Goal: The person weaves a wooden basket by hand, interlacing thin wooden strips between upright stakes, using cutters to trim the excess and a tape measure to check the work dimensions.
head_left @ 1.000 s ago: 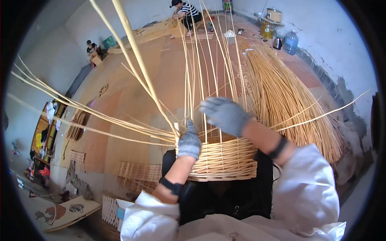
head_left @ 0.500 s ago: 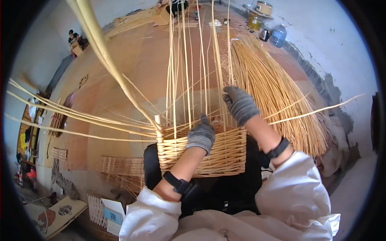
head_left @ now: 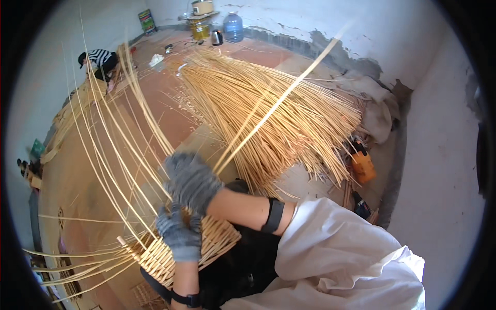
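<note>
My left hand (head_left: 178,232), in a grey glove, has its fingers bent over the top edge of the pale woven basket (head_left: 157,256) resting on my dark-clad lap. Just above it, my gloved right hand (head_left: 192,182) is curled and motion-blurred among the tall upright canes (head_left: 111,147) rising from the basket; what its fingers hold is hidden. Longer canes (head_left: 77,266) stick out sideways to the lower left.
A large loose cane bundle (head_left: 279,124) lies ahead, beside an orange object (head_left: 364,168) and a drill (head_left: 361,206). A co-worker (head_left: 101,61) crouches far left; another person (head_left: 28,168) is at the left edge. A water jug (head_left: 233,27) stands by the back wall.
The view has swung to the right. My right hand has moved inward, now close above my left hand, and the basket with its canes appears lower left and tilted.
</note>
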A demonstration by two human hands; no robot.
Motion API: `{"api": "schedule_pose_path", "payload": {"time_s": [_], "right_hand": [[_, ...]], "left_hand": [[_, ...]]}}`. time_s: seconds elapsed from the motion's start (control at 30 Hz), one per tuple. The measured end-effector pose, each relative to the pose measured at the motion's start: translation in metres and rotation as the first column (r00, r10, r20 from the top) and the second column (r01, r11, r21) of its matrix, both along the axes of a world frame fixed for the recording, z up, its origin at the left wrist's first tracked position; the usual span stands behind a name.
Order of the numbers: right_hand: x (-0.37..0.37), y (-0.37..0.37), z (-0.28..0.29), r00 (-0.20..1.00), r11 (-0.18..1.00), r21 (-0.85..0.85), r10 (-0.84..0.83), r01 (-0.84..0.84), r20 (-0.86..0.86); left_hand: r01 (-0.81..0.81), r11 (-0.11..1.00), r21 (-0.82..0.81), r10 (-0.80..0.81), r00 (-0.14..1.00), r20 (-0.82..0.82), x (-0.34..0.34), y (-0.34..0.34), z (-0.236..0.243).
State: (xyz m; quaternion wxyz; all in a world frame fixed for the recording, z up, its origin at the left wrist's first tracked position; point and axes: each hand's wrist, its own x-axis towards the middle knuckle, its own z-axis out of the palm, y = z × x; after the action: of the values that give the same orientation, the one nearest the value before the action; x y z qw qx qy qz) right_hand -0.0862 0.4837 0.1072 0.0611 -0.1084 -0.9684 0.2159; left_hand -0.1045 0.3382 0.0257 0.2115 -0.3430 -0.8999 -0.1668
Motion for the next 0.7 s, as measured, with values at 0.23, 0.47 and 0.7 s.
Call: {"api": "schedule_pose_path", "payload": {"time_s": [0.23,0.47,0.7], "right_hand": [[0.072,0.044,-0.052,0.972,0.956,0.188,0.234,-0.227,-0.019],[0.226,0.163,-0.210,0.794,0.859,-0.149,-0.510,0.490,-0.330],[0.283,0.318,-0.303,0.707,0.879,0.354,-0.469,0.318,0.530]], "left_hand": [[0.066,0.939,-0.337,-0.021,0.990,0.137,0.016,0.015,0.009],[0.219,0.929,-0.298,-0.174,0.970,0.170,0.021,0.011,0.006],[0.201,0.932,-0.303,-0.150,0.972,0.184,0.021,0.021,0.007]]}}
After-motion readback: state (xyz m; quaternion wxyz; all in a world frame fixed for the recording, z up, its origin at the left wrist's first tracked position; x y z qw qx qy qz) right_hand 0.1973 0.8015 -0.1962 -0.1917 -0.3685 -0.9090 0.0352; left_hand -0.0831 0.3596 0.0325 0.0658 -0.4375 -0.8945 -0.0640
